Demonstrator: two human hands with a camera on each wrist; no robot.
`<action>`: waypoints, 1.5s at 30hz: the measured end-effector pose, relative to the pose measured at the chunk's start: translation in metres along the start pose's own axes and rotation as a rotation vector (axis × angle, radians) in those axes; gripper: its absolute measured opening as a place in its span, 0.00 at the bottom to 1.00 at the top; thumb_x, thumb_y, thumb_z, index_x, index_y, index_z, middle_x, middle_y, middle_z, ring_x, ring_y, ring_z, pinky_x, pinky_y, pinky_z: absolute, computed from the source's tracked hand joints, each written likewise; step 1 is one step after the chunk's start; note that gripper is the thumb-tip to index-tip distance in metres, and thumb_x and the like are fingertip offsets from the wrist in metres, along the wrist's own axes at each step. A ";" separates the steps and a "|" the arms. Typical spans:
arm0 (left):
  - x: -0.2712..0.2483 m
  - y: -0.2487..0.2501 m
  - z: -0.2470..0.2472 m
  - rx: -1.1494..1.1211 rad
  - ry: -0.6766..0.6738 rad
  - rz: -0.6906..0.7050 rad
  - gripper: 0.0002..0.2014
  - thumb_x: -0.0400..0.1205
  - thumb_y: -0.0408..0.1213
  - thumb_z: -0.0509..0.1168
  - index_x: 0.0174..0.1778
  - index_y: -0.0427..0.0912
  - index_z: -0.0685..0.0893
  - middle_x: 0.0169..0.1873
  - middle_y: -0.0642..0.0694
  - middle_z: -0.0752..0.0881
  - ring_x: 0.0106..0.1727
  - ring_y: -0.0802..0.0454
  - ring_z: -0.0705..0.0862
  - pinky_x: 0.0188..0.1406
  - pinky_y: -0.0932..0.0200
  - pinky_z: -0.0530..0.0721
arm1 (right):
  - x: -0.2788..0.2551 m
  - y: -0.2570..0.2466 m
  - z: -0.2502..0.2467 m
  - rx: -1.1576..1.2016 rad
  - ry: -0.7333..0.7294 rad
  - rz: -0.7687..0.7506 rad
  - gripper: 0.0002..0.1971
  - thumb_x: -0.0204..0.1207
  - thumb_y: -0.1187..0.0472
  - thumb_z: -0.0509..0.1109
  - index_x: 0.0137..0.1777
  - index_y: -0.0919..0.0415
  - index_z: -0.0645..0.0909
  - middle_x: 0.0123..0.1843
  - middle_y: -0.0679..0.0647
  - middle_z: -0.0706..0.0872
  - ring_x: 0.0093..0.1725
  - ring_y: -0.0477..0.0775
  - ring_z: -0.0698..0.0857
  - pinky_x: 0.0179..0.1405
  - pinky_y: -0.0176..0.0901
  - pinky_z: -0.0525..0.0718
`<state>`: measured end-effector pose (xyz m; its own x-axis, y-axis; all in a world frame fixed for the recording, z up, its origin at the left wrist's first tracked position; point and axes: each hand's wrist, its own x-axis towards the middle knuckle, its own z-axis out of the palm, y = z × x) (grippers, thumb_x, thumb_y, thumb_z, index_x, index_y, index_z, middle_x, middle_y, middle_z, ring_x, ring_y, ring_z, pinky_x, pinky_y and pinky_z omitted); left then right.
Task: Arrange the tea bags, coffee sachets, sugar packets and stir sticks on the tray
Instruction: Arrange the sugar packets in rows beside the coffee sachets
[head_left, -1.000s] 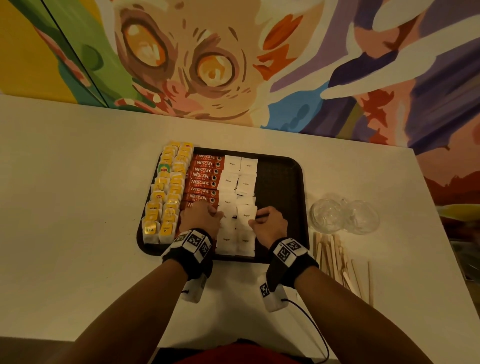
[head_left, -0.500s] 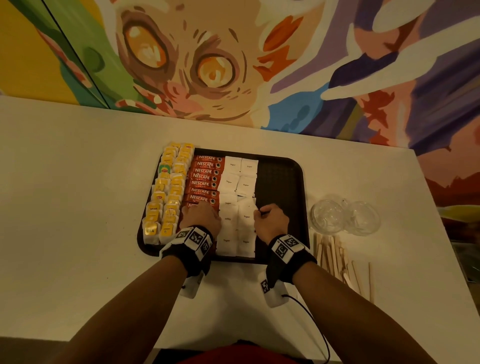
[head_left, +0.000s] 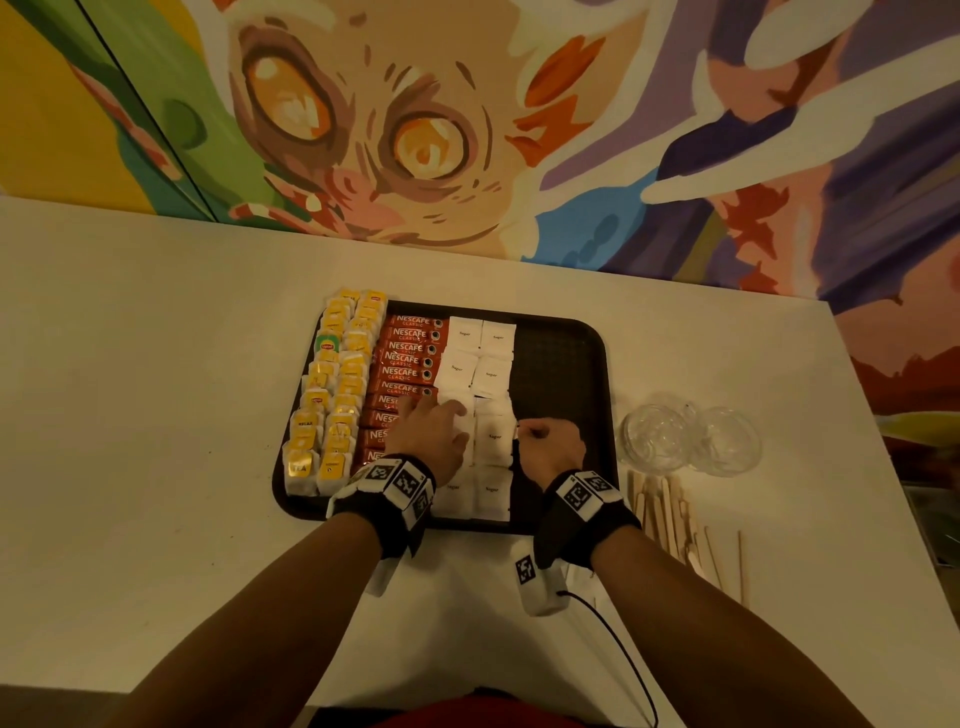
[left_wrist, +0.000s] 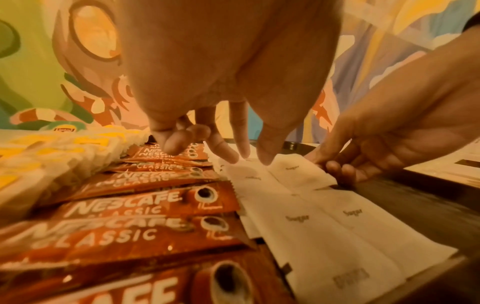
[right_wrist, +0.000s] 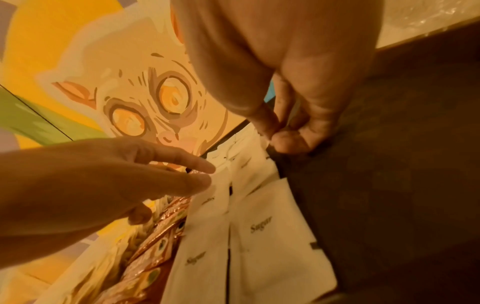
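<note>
A black tray (head_left: 561, 364) holds yellow tea bags (head_left: 337, 395) on its left, red coffee sachets (head_left: 410, 358) beside them and two columns of white sugar packets (head_left: 478, 353). My left hand (head_left: 436, 431) lies over the sachets, its straight fingertips (left_wrist: 233, 156) touching the left sugar column. At the right edge of one sugar packet (head_left: 493, 436), my right hand (head_left: 545, 441) pinches that edge between thumb and forefinger (right_wrist: 272, 135). Wooden stir sticks (head_left: 670, 514) lie on the table right of the tray.
Two clear plastic cups (head_left: 691, 439) sit on the white table (head_left: 156, 415) just right of the tray, behind the stir sticks. The tray's right third is bare. A painted wall runs along the table's far edge.
My left hand has slid a little to the right, from the sachets onto the left sugar column. My right hand has stayed at the right edge of the sugar packets.
</note>
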<state>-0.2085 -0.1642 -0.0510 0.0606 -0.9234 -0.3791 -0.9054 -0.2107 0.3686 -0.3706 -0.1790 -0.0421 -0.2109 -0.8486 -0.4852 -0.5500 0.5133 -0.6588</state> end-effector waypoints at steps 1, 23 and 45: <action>-0.001 0.001 0.001 0.014 -0.006 0.006 0.18 0.81 0.47 0.62 0.67 0.56 0.74 0.66 0.49 0.78 0.73 0.44 0.69 0.73 0.45 0.66 | 0.000 0.000 0.000 0.023 0.016 0.015 0.12 0.83 0.65 0.65 0.61 0.59 0.87 0.62 0.56 0.87 0.53 0.53 0.85 0.30 0.29 0.75; -0.008 0.018 0.001 0.165 -0.070 0.071 0.27 0.83 0.55 0.60 0.79 0.59 0.62 0.73 0.41 0.68 0.76 0.35 0.59 0.72 0.40 0.67 | 0.002 -0.004 0.003 -0.024 -0.037 0.048 0.08 0.81 0.59 0.70 0.54 0.57 0.89 0.49 0.57 0.91 0.47 0.57 0.90 0.49 0.52 0.91; 0.026 0.003 -0.032 -0.144 0.192 -0.254 0.15 0.84 0.46 0.62 0.61 0.43 0.83 0.61 0.43 0.82 0.70 0.39 0.72 0.68 0.46 0.72 | 0.032 -0.042 0.008 -0.098 -0.002 -0.063 0.18 0.76 0.54 0.76 0.63 0.59 0.80 0.59 0.55 0.87 0.55 0.51 0.86 0.47 0.36 0.79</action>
<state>-0.1961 -0.1993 -0.0332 0.3667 -0.8762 -0.3127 -0.7836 -0.4721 0.4040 -0.3474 -0.2271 -0.0350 -0.1722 -0.8785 -0.4457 -0.6388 0.4440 -0.6284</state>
